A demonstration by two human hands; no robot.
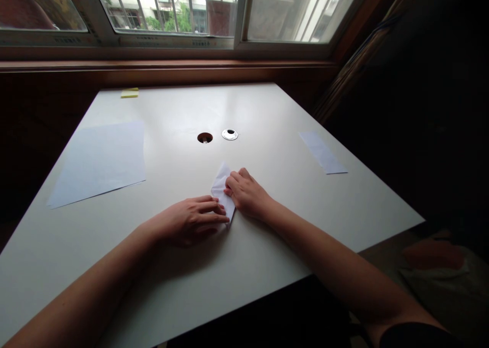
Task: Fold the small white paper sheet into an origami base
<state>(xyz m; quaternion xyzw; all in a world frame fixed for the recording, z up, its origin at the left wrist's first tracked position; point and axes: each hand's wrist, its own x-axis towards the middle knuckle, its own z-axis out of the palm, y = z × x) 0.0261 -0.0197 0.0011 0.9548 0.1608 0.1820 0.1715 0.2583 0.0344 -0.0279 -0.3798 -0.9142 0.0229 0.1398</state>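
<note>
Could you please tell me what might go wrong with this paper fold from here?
The small folded white paper is pinned only by the fingers of the left hand and right hand; on the smooth white table it could slip and crease crooked. A sweeping left forearm might push the large white sheet off the edge.

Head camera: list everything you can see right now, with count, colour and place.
folded paper: one, white, centre of the table, under both hands' fingertips
paper sheet: one, white, flat on the table's left side
paper strip: one, white, right side of the table
sticky notes: one small pad, yellow, far left corner
cable hole: one, dark, mid table beyond the hands
hole cap: one, silver, just right of the hole
table: one, white, below the window
window: one, pale frame, across the top
left hand: flat, fingers on the folded paper
right hand: fingers bent, pressing the folded paper
</note>
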